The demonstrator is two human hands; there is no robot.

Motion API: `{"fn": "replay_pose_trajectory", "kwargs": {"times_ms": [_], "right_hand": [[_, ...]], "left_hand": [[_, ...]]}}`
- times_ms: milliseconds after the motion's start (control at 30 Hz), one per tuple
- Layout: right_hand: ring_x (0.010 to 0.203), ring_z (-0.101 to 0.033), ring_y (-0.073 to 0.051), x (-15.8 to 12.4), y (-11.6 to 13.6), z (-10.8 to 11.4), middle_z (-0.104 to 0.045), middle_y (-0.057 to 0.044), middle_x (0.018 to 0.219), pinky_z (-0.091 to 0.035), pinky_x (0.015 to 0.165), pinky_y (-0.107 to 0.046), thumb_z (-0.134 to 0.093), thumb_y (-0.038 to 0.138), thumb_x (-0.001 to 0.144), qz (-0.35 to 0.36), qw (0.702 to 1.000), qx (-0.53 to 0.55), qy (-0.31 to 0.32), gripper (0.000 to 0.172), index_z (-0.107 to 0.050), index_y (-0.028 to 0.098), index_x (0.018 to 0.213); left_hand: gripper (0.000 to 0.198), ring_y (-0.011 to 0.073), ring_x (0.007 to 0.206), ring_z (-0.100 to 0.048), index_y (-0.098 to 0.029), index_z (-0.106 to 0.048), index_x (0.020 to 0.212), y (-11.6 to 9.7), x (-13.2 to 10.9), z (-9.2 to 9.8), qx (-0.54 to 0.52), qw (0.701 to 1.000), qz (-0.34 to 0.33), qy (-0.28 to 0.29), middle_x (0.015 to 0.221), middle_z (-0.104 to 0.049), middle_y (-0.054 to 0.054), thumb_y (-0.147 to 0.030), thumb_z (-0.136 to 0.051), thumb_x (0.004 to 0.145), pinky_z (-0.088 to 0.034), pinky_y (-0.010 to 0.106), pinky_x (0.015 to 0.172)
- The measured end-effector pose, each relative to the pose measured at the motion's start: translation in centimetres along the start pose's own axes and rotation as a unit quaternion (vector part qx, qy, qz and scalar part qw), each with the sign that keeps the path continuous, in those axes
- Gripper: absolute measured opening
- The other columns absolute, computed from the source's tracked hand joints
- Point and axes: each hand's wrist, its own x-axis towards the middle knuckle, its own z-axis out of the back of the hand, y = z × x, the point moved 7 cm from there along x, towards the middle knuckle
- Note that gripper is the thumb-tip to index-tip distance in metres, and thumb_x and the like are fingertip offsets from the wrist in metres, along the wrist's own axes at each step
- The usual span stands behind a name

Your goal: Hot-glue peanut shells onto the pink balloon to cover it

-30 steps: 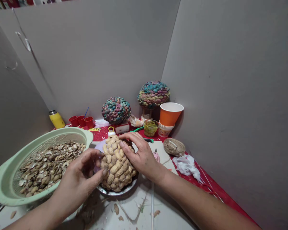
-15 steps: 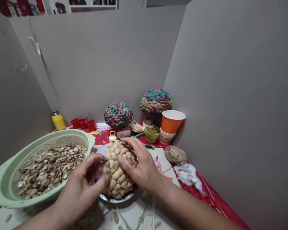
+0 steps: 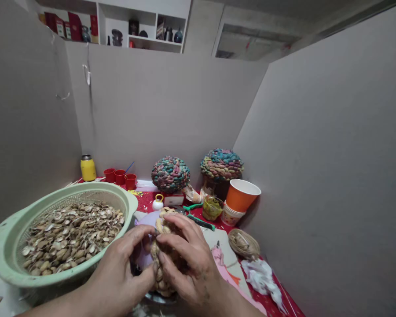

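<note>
A lavender balloon [image 3: 149, 220] carries a crust of peanut shells [image 3: 165, 225] on its front and right side. It sits in a shiny metal bowl [image 3: 160, 298], whose rim shows below. My left hand [image 3: 123, 257] grips the left edge of the shell crust, its thumb and forefinger curved around toward the right hand. Over the top and right side, my right hand [image 3: 193, 253] is wrapped, fingers bent onto the shells. The fingertips of both hands nearly meet, so whether a single loose shell lies between them is hidden.
To the left stands a green colander [image 3: 132, 207] full of shell halves. Behind are red cups [image 3: 120, 177], two colourful shell-covered domes [image 3: 170, 175], green-handled pliers [image 3: 201, 221], a glass bowl [image 3: 212, 208] and an orange paper cup [image 3: 240, 197]. Twine [image 3: 244, 243] and crumpled white plastic [image 3: 263, 278] lie right.
The view has tilted upward, showing more of the shelves. My right hand has curled further over the shells, its fingertips now closer to my left hand's, covering more of the crust.
</note>
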Motion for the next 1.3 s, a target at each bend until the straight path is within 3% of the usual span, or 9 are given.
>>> {"fn": "replay_pose_trajectory", "kwargs": {"times_ms": [200, 400, 500, 567, 667, 767, 833, 1033, 1300], "right_hand": [[0.125, -0.043, -0.026, -0.2, 0.2, 0.0, -0.048, -0.01, 0.128, -0.038, 0.105, -0.048, -0.053, 0.008, 0.084, 0.022, 1.0, -0.018, -0.002, 0.031, -0.056, 0.021, 0.112], [0.124, -0.044, -0.026, -0.2, 0.2, 0.0, -0.05, -0.011, 0.125, -0.038, 0.105, -0.047, -0.053, 0.009, 0.084, 0.023, 0.999, -0.032, -0.009, 0.027, -0.058, 0.02, 0.108], [0.122, -0.045, -0.026, -0.2, 0.3, -0.1, -0.051, -0.011, 0.123, -0.038, 0.104, -0.046, -0.053, 0.008, 0.083, 0.03, 0.999, -0.03, -0.013, 0.028, -0.057, 0.02, 0.108], [0.122, -0.045, -0.026, -0.3, 0.2, -0.1, -0.05, -0.011, 0.124, -0.037, 0.106, -0.046, -0.053, 0.008, 0.083, 0.031, 0.999, -0.028, -0.016, 0.029, -0.056, 0.019, 0.109], [0.124, -0.043, -0.026, -0.5, 0.1, -0.2, -0.05, -0.011, 0.126, -0.036, 0.106, -0.046, -0.054, 0.01, 0.083, 0.031, 0.999, -0.032, -0.017, 0.029, -0.055, 0.018, 0.11], [0.124, -0.043, -0.026, -0.7, 0.0, -0.2, -0.049, -0.011, 0.126, -0.036, 0.105, -0.045, -0.054, 0.01, 0.082, 0.041, 0.998, -0.038, -0.024, 0.03, -0.054, 0.018, 0.112], [0.123, -0.043, -0.026, -0.8, -0.1, -0.2, -0.05, -0.011, 0.125, -0.037, 0.104, -0.045, -0.053, 0.011, 0.082, 0.05, 0.998, -0.039, -0.027, 0.031, -0.053, 0.017, 0.112], [0.121, -0.045, -0.027, -0.7, -0.1, -0.1, -0.052, -0.013, 0.123, -0.038, 0.103, -0.047, -0.052, 0.011, 0.08, 0.071, 0.996, -0.036, -0.037, 0.036, -0.049, 0.015, 0.116], [0.121, -0.048, -0.028, -0.9, 0.0, 0.0, -0.055, -0.014, 0.122, -0.04, 0.102, -0.049, -0.052, 0.013, 0.08, 0.084, 0.994, -0.038, -0.058, 0.042, -0.046, 0.013, 0.122]], "left_hand": [[0.031, 0.0184, 0.086, -0.063, -0.022, -0.06, 0.108, 0.4, 0.0, 1.2, -0.049, 0.998, 0.022, -0.038, 0.092, -0.065, 0.001, -0.013, -0.058, 0.078, -0.052, 0.026, 0.078], [0.015, 0.0132, 0.073, -0.059, -0.024, -0.06, 0.099, 1.1, -0.7, 5.9, -0.154, 0.957, 0.035, -0.243, 0.083, -0.062, -0.003, -0.023, -0.062, 0.084, -0.051, 0.021, 0.067], [0.013, 0.012, 0.081, -0.059, -0.027, -0.061, 0.093, -0.1, -1.5, 8.6, -0.181, 0.912, 0.022, -0.366, 0.091, -0.064, -0.005, -0.022, -0.066, 0.082, -0.05, 0.018, 0.073], [0.023, 0.0124, 0.087, -0.06, -0.028, -0.061, 0.097, -0.9, -1.7, 9.2, -0.191, 0.895, 0.004, -0.404, 0.097, -0.065, -0.006, -0.019, -0.069, 0.078, -0.051, 0.018, 0.08], [0.042, 0.0168, 0.111, -0.059, -0.031, -0.055, 0.116, -0.5, -0.5, 6.7, -0.217, 0.926, 0.013, -0.31, 0.12, -0.063, -0.002, -0.02, -0.068, 0.077, -0.047, 0.026, 0.098], [0.053, 0.0213, 0.138, -0.037, -0.028, -0.042, 0.134, 1.8, 0.5, 2.2, -0.229, 0.957, 0.095, -0.154, 0.148, -0.044, 0.004, -0.027, -0.06, 0.084, -0.03, 0.037, 0.116], [0.06, 0.024, 0.144, -0.026, -0.022, -0.036, 0.141, 2.9, 0.7, 0.3, -0.227, 0.96, 0.124, -0.107, 0.155, -0.034, 0.008, -0.03, -0.056, 0.084, -0.02, 0.043, 0.12], [0.064, 0.0239, 0.148, -0.014, -0.015, -0.033, 0.147, 3.2, 1.1, -0.6, -0.166, 0.975, 0.127, -0.073, 0.16, -0.026, 0.008, -0.034, -0.043, 0.087, -0.011, 0.042, 0.121], [0.067, 0.0247, 0.147, -0.018, -0.016, -0.032, 0.149, 4.3, 1.1, -1.2, -0.153, 0.979, 0.124, -0.046, 0.16, -0.027, 0.006, -0.044, -0.043, 0.089, -0.008, 0.044, 0.121]]}}
